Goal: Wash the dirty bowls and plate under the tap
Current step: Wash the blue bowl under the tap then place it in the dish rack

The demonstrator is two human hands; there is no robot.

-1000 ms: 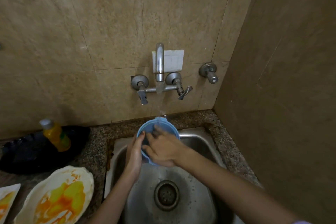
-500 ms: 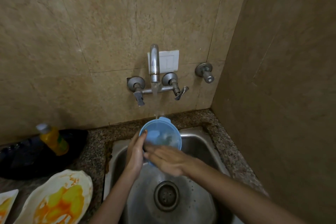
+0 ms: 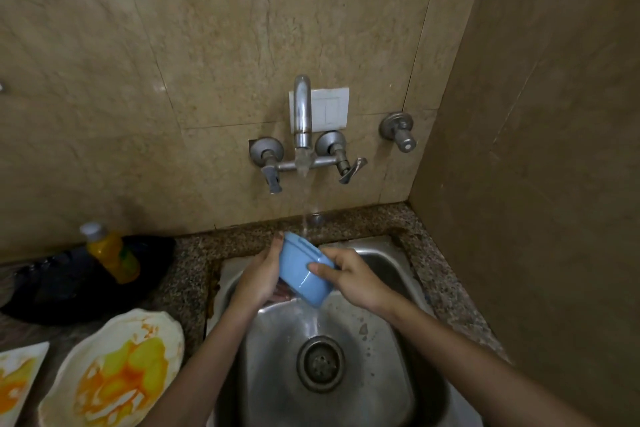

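Note:
A small blue bowl point(image 3: 300, 270) is held over the steel sink point(image 3: 391, 350), tipped so its outside faces me and its mouth points away. Water from the wall tap point(image 3: 302, 114) falls onto its upper rim and runs off its lower edge. My left hand point(image 3: 260, 279) grips the bowl's left side. My right hand point(image 3: 349, 276) holds its right side with fingers across the bottom. A white plate point(image 3: 117, 371) smeared with yellow and orange sauce lies on the counter at lower left. The corner of another stained dish point(image 3: 19, 378) shows at the left edge.
A yellow bottle point(image 3: 112, 251) with a grey cap stands on a black tray point(image 3: 59, 284) at the left. Speckled granite counter point(image 3: 194, 274) frames the sink. A tiled wall closes in on the right. A drain point(image 3: 321, 362) sits in the basin's middle.
The bowl has been turned from facing me to facing away. My right hand moved from rubbing inside it to holding its outside.

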